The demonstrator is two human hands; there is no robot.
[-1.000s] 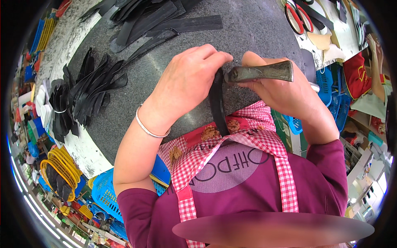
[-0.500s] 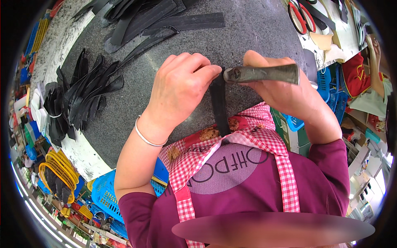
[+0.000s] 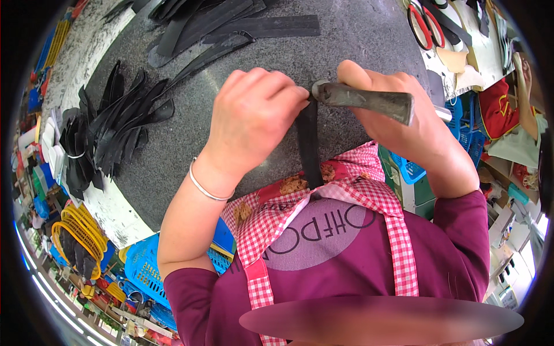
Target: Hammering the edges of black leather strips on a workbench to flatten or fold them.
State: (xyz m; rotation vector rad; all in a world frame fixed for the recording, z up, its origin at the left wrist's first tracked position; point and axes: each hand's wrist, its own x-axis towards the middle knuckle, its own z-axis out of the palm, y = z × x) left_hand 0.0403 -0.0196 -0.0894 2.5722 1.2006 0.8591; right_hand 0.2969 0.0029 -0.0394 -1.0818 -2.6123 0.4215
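Note:
My left hand (image 3: 249,118) is closed, its thumb and fingers pinched together at the far end of a narrow black strip (image 3: 310,144). The strip looks like leather or rubber; it runs toward me over the dark stone slab (image 3: 190,127) and down to my apron. Around a hammer (image 3: 366,100) my right hand (image 3: 407,138) is closed. The hammer's rounded face is at the strip's far end, close beside my left fingertips. Whether it touches the strip I cannot tell. My right hand and the hammer's head hide most of its handle.
A bundle of black strips (image 3: 124,124) lies to the left, with more flat black strips (image 3: 231,26) at the far side. Red-handled scissors (image 3: 424,29) rest at the far right. Blue baskets (image 3: 144,265) and yellow baskets (image 3: 81,230) stand below the slab at the left.
The hammer's striking end has moved slightly farther from me and the head is now more slanted. My left hand keeps its pinch with a small shift away from me.

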